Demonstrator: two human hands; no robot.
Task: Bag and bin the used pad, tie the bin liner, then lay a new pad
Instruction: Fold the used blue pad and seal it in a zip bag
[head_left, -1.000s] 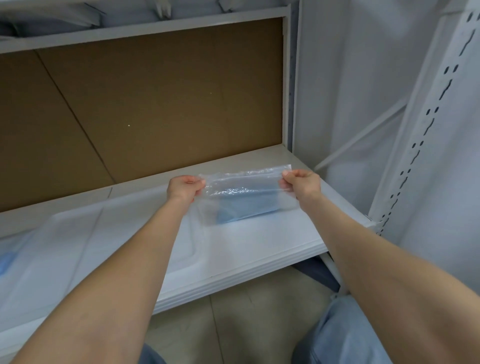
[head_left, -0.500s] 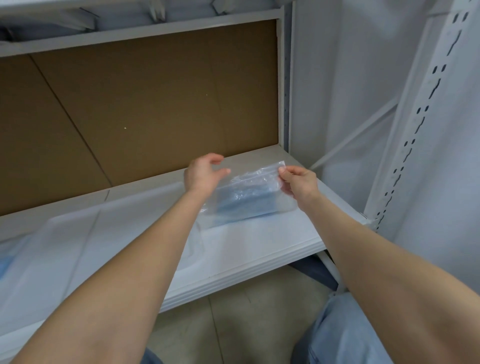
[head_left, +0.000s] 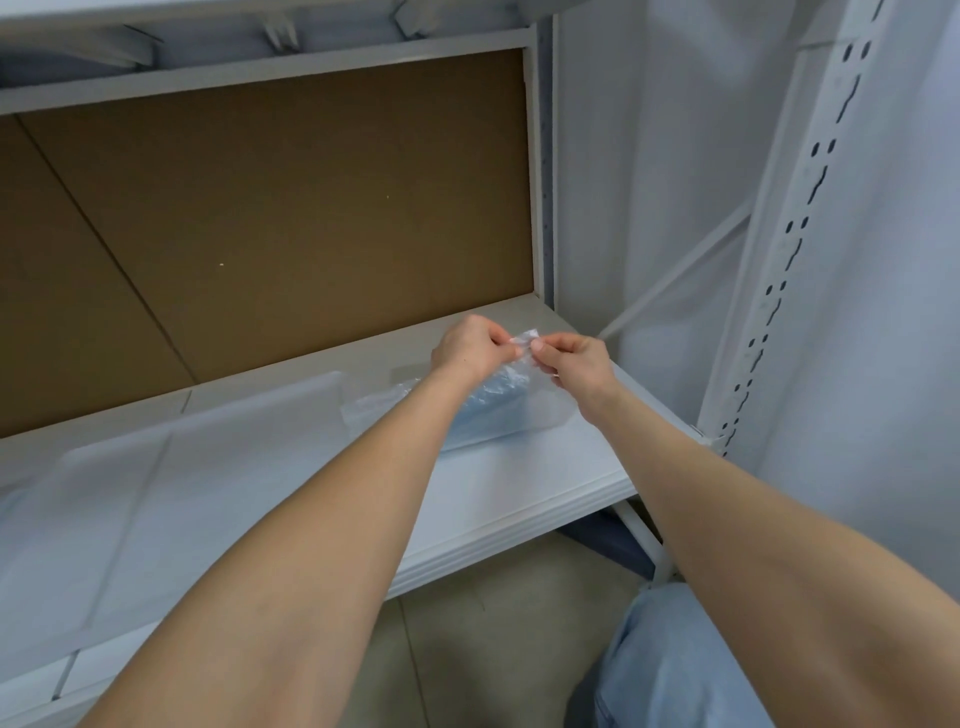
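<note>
Both hands had drawn together since a second earlier, when they held the clear plastic bag (head_left: 511, 402) by its two top corners, well apart. The left hand (head_left: 470, 349) and the right hand (head_left: 574, 361) now met at the gathered top of the bag, each with fingers curled and thumb and fingertips pinching the crumpled plastic between them. A blue pad (head_left: 480, 418) lay inside the bag (seen through the film, partly behind the left forearm), and the bag's lower edge rested on the white shelf (head_left: 519, 483) near its right end. To the left on the same shelf lay a flat, translucent white sheet (head_left: 182, 467), just beside the bag. A brown back panel (head_left: 285, 208) stood behind the shelf, and a slotted white upright (head_left: 795, 249) rose at the right.
</note>
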